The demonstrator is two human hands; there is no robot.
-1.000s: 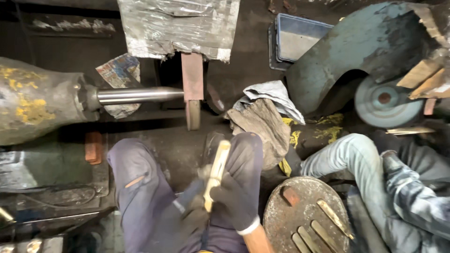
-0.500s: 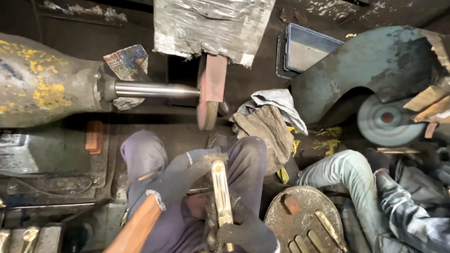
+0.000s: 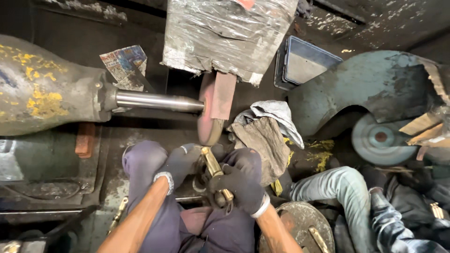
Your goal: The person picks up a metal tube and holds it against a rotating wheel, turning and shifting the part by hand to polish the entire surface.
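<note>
Both my hands wear dark gloves and hold one brass-coloured metal part [image 3: 213,166] over my lap. My left hand [image 3: 180,161] grips its upper end, my right hand [image 3: 236,182] wraps round the lower end. The part's top lies just below a pinkish buffing wheel [image 3: 208,119], close to the rim; contact cannot be made out. The wheel sits on a shiny steel shaft [image 3: 157,100] coming from a grey motor housing [image 3: 42,89] with yellow stains at the left. A foil-wrapped hood [image 3: 225,35] hangs over the wheel.
Crumpled rags [image 3: 267,131] lie right of the wheel. Another person's legs in jeans [image 3: 337,187] stretch at the right. A round metal tray [image 3: 300,225] with brass pieces sits by my right wrist. A teal guard [image 3: 370,89] and disc [image 3: 379,138] stand at the right, a blue tray [image 3: 304,65] behind.
My hands and the brass part have moved up toward the wheel's lower rim. My left hand has shifted from beside the part to gripping its top end.
</note>
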